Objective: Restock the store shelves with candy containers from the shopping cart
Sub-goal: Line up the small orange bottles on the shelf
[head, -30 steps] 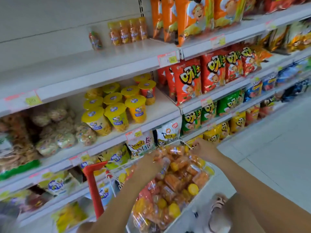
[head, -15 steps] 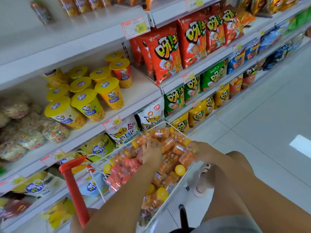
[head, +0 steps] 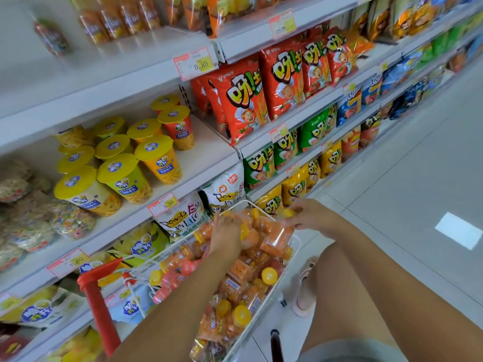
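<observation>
A white wire shopping cart (head: 264, 313) with a red handle (head: 100, 308) stands against the shelves, heaped with several clear candy containers (head: 241, 286) that have orange contents and yellow lids. My left hand (head: 225, 237) reaches down into the pile and grips a container there. My right hand (head: 309, 215) is at the cart's far rim and holds a container (head: 278, 235) by its yellow lid end. A few similar candy containers (head: 119, 19) stand on the top shelf (head: 109, 74).
Yellow-lidded snack cups (head: 125, 163) fill the second shelf. Red, green and yellow snack bags (head: 244, 100) hang to the right. My bare knee and a pink sandal (head: 304, 291) are beside the cart on the grey tiled floor (head: 418, 178).
The view has tilted back up a little. My right hand has taken hold of a container at the cart's far rim and lifted it. My left hand stays in the pile.
</observation>
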Motion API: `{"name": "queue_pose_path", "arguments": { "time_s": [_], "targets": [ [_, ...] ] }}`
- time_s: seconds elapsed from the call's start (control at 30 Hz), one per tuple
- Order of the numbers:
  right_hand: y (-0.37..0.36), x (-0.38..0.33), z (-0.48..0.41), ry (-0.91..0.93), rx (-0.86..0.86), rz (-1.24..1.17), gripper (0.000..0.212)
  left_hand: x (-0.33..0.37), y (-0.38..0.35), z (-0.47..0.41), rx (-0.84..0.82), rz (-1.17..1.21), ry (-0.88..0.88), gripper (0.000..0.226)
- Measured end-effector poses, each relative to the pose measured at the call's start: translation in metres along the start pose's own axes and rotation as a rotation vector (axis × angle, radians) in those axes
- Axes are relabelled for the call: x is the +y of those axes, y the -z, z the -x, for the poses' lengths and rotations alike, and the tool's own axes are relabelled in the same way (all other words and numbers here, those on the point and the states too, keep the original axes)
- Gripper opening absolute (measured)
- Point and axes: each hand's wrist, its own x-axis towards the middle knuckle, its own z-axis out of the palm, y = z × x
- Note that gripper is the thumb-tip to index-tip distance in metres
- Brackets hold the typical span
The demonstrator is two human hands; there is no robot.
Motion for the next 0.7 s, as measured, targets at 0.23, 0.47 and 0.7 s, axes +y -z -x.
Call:
{"name": "queue_pose_path", "arguments": {
  "time_s": [0.23, 0.47, 0.7],
  "targets": [
    [0.030, -0.124, 0.045, 0.290, 0.105, -0.389, 0.048, -0.014, 0.145, 0.029, 0.399, 0.753, 0.096, 0.039],
    [0.038, -0.265, 0.062, 0.649, 0.072, -0.578, 0.044, -0.062, 0.304, 0.039, 0.723, 1.344, -0.021, 0.026],
    [0.023, -0.386, 0.023, 0.865, 0.007, -0.518, 0.039, -0.126, 0.379, -0.001, 0.851, 1.341, 0.025, 0.036]
  ]
}}
